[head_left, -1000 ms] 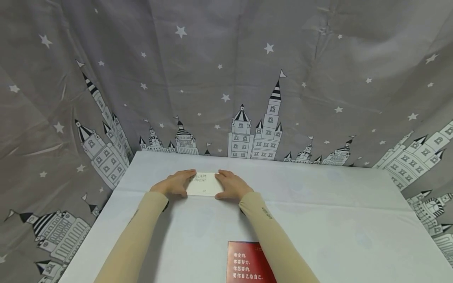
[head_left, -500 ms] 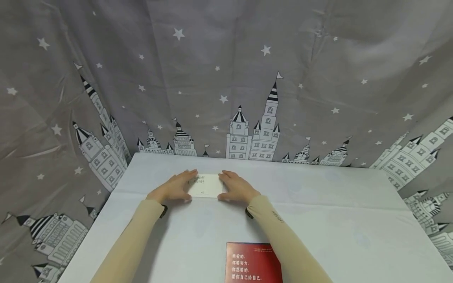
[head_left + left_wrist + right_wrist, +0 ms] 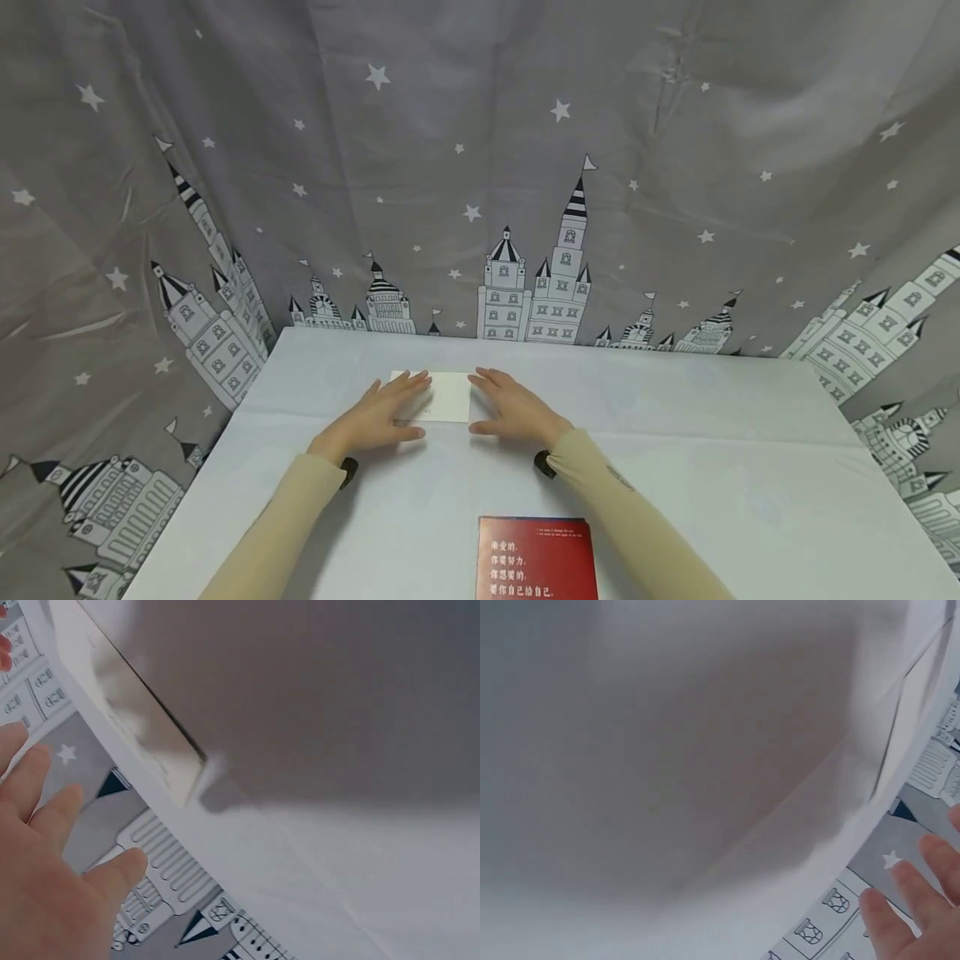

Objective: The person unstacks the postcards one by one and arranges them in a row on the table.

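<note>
A small cream card (image 3: 452,397) with faint dark writing lies flat near the far side of the white table. My left hand (image 3: 377,418) is spread over its left end, hiding most of the writing. Just off the right edge of the card is my right hand (image 3: 520,410), fingers and thumb apart. Neither hand grips anything. In the left wrist view, the fingers of the left hand (image 3: 64,855) are splayed and raised over the card (image 3: 161,731). The right wrist view catches the loose fingers of the right hand (image 3: 922,907) near a strip of the card (image 3: 905,724).
A red booklet or card (image 3: 534,558) with white Chinese lettering lies at the front of the table, beside the right forearm. A grey curtain (image 3: 420,167) printed with castles and stars hangs behind the white table (image 3: 720,467) and around its sides.
Both hands have let go of the card's ends and lifted slightly, fingers spreading. The card stays flat, and the right forearm has shifted right, uncovering more of the red booklet.
</note>
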Demonstrator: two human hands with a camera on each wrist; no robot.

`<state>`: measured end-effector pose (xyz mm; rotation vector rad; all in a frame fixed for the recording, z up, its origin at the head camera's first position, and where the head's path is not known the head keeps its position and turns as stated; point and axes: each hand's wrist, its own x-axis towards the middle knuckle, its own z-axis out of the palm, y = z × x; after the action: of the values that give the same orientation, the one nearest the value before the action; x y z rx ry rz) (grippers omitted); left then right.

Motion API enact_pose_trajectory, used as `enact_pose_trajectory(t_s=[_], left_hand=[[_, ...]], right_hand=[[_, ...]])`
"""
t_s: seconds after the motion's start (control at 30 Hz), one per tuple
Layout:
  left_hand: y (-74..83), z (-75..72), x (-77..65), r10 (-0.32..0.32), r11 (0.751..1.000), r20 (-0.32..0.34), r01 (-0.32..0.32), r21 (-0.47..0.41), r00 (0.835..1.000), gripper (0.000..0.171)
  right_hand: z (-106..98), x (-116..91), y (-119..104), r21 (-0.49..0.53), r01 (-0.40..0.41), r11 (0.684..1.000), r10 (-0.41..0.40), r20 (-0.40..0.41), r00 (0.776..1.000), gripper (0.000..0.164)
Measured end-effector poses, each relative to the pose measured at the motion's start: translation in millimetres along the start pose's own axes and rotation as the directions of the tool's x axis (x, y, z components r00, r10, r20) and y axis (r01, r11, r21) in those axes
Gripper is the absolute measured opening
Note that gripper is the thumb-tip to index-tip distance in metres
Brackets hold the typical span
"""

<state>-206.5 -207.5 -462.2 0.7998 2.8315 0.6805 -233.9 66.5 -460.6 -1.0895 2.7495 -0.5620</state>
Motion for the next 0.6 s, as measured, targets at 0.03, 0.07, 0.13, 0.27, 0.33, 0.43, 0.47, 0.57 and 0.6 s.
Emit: enact_pose_trajectory(t_s=[0.03, 0.07, 0.13, 0.27, 0.33, 0.43, 0.47, 0.57, 0.6], left_hand=[[2.1, 0.8, -1.5, 0.004, 1.0, -0.008, -0.004, -0.002, 1.0, 0.078], [4.2, 1.7, -3.0, 0.007, 1.0, -0.017, -0.007, -0.003, 1.0, 0.078], [8.9, 3.2, -5.6, 0.016, 1.0, -0.035, -0.016, -0.003, 0.999, 0.077], [18.3, 5.6, -10.5, 0.035, 0.999, -0.057, -0.034, 0.011, 0.998, 0.076], [23.0, 6.5, -12.9, 0.049, 0.999, -0.068, -0.049, 0.013, 0.996, 0.076], [28.7, 8.7, -16.0, 0.066, 0.998, -0.086, -0.064, 0.028, 0.994, 0.077], [30.3, 9.4, -16.9, 0.07, 0.997, -0.091, -0.067, 0.031, 0.993, 0.077], [34.5, 11.9, -19.5, 0.075, 0.996, -0.102, -0.071, 0.045, 0.992, 0.078], [36.0, 12.6, -20.3, 0.075, 0.996, -0.102, -0.07, 0.045, 0.992, 0.078]], right_hand=[[-0.5, -2.1, -0.5, 0.002, 0.009, 1.0, -0.009, -0.005, 1.0, 0.08], [-1.3, -4.4, -1.1, 0.005, 0.018, 1.0, -0.018, -0.009, 1.0, 0.08], [-2.5, -9.3, -1.3, 0.011, 0.029, 1.0, -0.028, -0.019, 0.999, 0.08], [-5.3, -20.7, 0.9, 0.021, 0.023, 1.0, -0.022, -0.035, 0.999, 0.079], [-6.5, -27.1, 3.4, 0.023, 0.021, 1.0, -0.02, -0.048, 0.999, 0.079], [-9.3, -37.6, 7.3, 0.032, 0.024, 0.999, -0.022, -0.068, 0.997, 0.078], [-10.0, -40.8, 8.9, 0.032, 0.027, 0.999, -0.024, -0.071, 0.997, 0.078], [-12.5, -50.3, 12.6, 0.029, 0.037, 0.999, -0.035, -0.081, 0.996, 0.079], [-13.0, -53.4, 13.7, 0.027, 0.045, 0.999, -0.043, -0.087, 0.995, 0.079]])
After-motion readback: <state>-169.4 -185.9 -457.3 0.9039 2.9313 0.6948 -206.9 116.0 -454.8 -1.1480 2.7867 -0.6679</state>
